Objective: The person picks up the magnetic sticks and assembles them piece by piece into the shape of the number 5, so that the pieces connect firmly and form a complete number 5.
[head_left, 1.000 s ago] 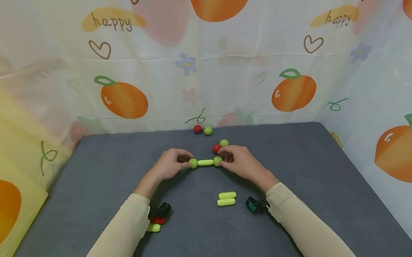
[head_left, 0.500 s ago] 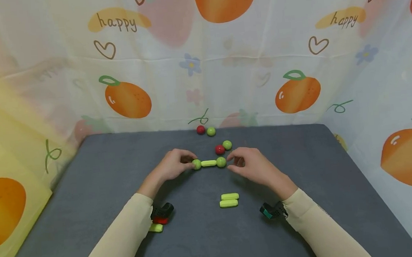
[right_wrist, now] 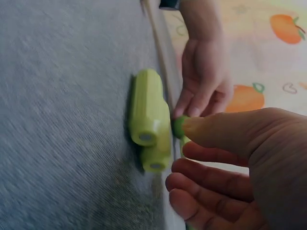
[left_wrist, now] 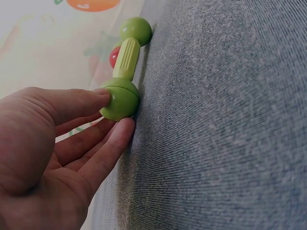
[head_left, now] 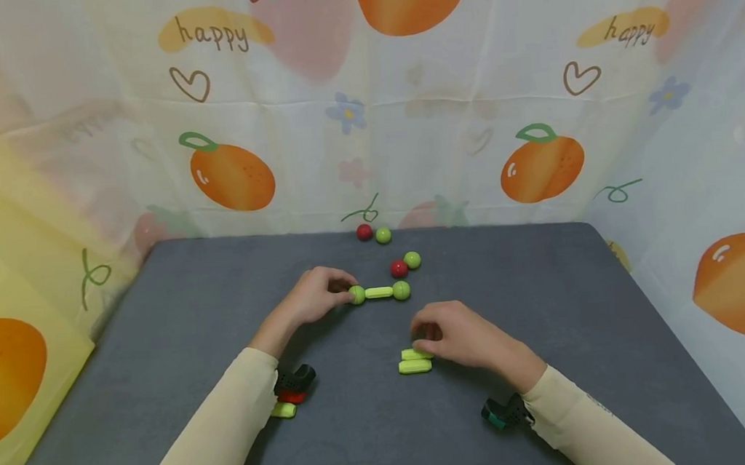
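Where right fingers (head_left: 429, 347) overlap it, farther loose rod (head_left: 411, 354), partly hidden

The left sleeve (head_left: 211, 431) partly hides one green rod (head_left: 284, 410), the right hand (head_left: 462, 335) a second rod (head_left: 410, 354)

Parallel to the far edge of the table (head_left: 362, 438), a ribbed yellow-green rod (head_left: 379, 292) joins two green balls (head_left: 401, 290), one pinched by the left hand (head_left: 315, 295). Farther from that edge, two similar rods (head_left: 415, 366) lie side by side, the right hand (head_left: 462, 332) perhaps touching one.
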